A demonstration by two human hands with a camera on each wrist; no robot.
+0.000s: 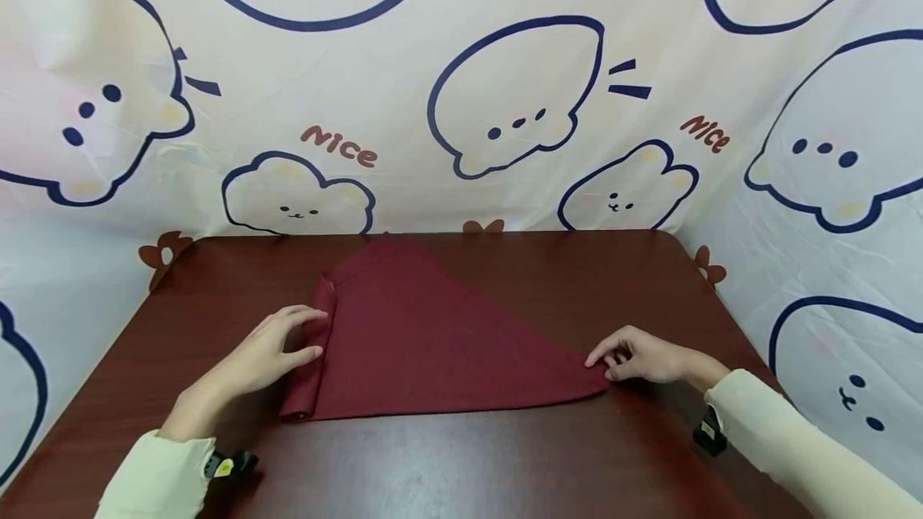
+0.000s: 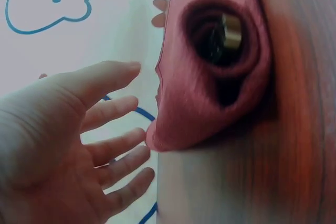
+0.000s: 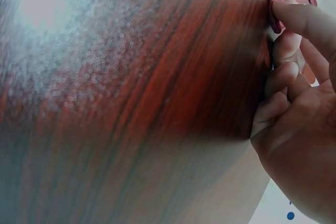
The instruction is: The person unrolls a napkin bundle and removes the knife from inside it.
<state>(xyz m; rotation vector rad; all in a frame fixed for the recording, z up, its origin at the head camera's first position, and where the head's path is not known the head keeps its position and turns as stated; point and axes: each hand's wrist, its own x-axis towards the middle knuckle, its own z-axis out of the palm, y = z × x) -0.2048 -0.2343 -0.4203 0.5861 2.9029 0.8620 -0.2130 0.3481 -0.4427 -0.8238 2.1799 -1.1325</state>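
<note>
A dark red cloth (image 1: 433, 335) lies on the table, its left side wound into a roll (image 1: 308, 375) and its right side tapering to a corner. Beside the roll is my left hand (image 1: 270, 351), its fingers spread and gently bent, fingertips right at the roll's edge. Through the roll's open end, the left wrist view shows a small gold-coloured piece (image 2: 231, 31) with something dark next to it; the rest is hidden by the cloth. My right hand (image 1: 642, 355) pinches the right corner (image 3: 281, 11) between thumb and fingers, the other fingers curled under.
The brown wood-grain table (image 1: 461, 463) has rounded far corners and reflects light near its front. A white curtain (image 1: 519, 102) printed with blue cartoon outlines stands behind it and along both sides. The cloth's far tip reaches the table's back edge.
</note>
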